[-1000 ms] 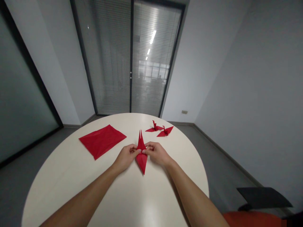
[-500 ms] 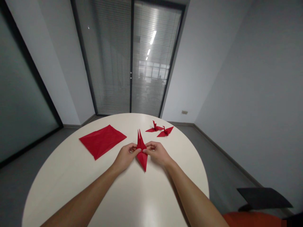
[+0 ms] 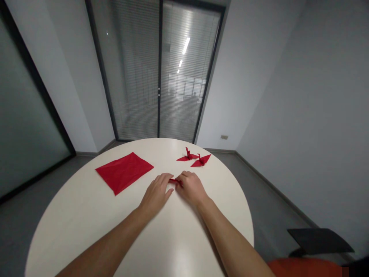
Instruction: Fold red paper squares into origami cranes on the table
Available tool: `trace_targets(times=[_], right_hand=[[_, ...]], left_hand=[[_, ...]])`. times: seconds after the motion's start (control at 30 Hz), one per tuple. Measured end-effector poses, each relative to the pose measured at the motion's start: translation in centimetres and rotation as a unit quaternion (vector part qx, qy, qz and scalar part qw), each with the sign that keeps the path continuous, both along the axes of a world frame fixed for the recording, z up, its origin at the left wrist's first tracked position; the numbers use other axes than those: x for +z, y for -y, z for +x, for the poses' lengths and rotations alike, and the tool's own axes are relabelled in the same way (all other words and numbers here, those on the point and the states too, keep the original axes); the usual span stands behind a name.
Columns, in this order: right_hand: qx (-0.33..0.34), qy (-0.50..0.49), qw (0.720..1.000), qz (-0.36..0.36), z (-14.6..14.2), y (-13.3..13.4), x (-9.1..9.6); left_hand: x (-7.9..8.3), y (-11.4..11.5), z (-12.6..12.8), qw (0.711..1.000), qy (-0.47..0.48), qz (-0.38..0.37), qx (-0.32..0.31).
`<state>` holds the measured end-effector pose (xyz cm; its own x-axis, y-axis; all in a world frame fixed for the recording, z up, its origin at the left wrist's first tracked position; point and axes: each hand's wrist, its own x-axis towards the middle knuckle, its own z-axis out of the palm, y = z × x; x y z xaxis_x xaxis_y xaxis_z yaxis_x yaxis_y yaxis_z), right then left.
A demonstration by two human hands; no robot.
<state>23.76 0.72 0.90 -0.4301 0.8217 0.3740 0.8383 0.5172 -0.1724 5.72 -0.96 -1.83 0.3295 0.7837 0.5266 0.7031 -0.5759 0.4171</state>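
Observation:
Little shows of the folded red origami paper (image 3: 174, 181), a narrow strip between my two hands. My right hand (image 3: 190, 187) is closed around its right end, fingers curled and knuckles up. From the other side my left hand (image 3: 158, 191) reaches over the left end, its fingers stretched out and touching or covering it, the thumb held apart. What lies under the left fingers is hidden. Beyond my hands stand two finished red paper cranes, one crane (image 3: 188, 156) slightly behind the other crane (image 3: 201, 161).
A flat stack or sheet of red paper (image 3: 124, 173) lies to the left on the round white table (image 3: 150, 246). At the lower right is a chair with a black armrest (image 3: 321, 239) and an orange seat (image 3: 305, 267). Glass doors with blinds (image 3: 138, 77) stand behind the table.
The folded paper, upright with two points away from me before, is now turned and mostly covered. My left fingers have opened from their pinch; my right hand has closed over the paper.

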Motion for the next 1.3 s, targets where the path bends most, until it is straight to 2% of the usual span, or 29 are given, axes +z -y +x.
trace_targets(times=[0.13,0.27,0.37,0.43,0.53,0.67,0.83,1.0,1.13,1.3], right_hand=[[0.033,0.043,0.998,-0.03,-0.9,0.7,-0.1],[0.102,-0.001,0.992,-0.076,-0.4,1.2,0.4],[0.174,-0.047,0.976,-0.118,0.5,1.1,0.5],[0.196,-0.081,0.966,-0.146,1.1,0.7,0.3],[0.184,-0.125,0.961,-0.165,1.7,0.1,-0.3],[0.188,-0.136,0.957,-0.176,2.2,-0.4,-0.7],[0.186,-0.158,0.95,-0.194,2.3,-0.2,-0.5],[0.168,-0.199,0.939,-0.223,2.6,-0.6,-1.2],[0.16,-0.218,0.932,-0.24,2.8,-1.1,-1.9],[0.159,-0.204,0.936,-0.24,2.9,-1.3,-2.2]], left_hand=[[-0.3,-0.4,-0.3,0.998,-0.034,-0.053,0.0],[0.0,-0.6,-1.3,0.995,-0.044,-0.089,-0.006],[0.4,-0.5,-1.9,0.994,-0.048,-0.098,-0.018],[0.6,-0.3,-2.1,0.993,-0.051,-0.101,-0.031],[1.0,0.0,-2.3,0.991,-0.047,-0.112,-0.051],[1.2,0.0,-2.7,0.988,-0.058,-0.113,-0.088],[0.9,-0.2,-2.9,0.987,-0.057,-0.107,-0.106],[0.8,-0.6,-3.1,0.983,-0.056,-0.112,-0.132],[1.0,-1.0,-3.0,0.982,-0.067,-0.084,-0.155],[1.0,-1.0,-2.7,0.977,-0.143,-0.038,-0.153]])
